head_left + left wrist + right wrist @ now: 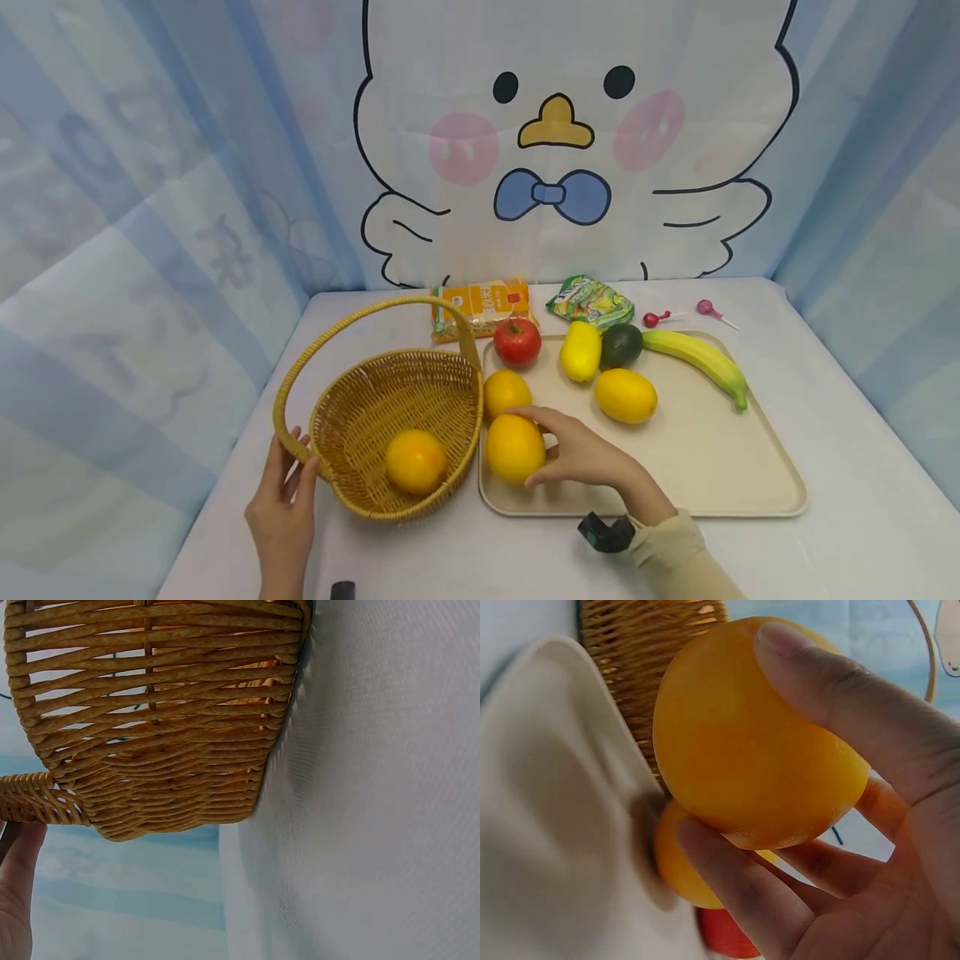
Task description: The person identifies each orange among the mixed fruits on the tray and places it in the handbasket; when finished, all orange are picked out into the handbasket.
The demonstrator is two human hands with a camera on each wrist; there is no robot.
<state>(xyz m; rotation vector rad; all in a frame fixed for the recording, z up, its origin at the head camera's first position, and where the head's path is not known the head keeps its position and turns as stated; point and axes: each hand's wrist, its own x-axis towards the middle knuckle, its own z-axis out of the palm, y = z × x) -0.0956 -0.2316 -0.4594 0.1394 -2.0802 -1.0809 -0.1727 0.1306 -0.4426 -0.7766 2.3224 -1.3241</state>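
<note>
A wicker basket [397,392] with a tall arched handle stands on the left, one orange [416,462] inside it. The left hand [283,508] pinches the lower end of the handle between thumb and fingers; in the left wrist view a fingertip touches the handle's base beside the basket wall [172,750]. The right hand [581,452] grips a second orange [515,449] over the tray's left edge, close to the basket. In the right wrist view thumb and fingers wrap that orange [757,735]. Another orange [507,394] lies just behind it on the tray.
The beige tray [705,475] also holds a tomato [517,342], a yellow mango-like fruit [581,352], a dark avocado [621,345], a lemon [626,396] and a banana [701,360]. Behind it lie an orange packet [483,304], a green packet [591,301] and two lollipops [654,319].
</note>
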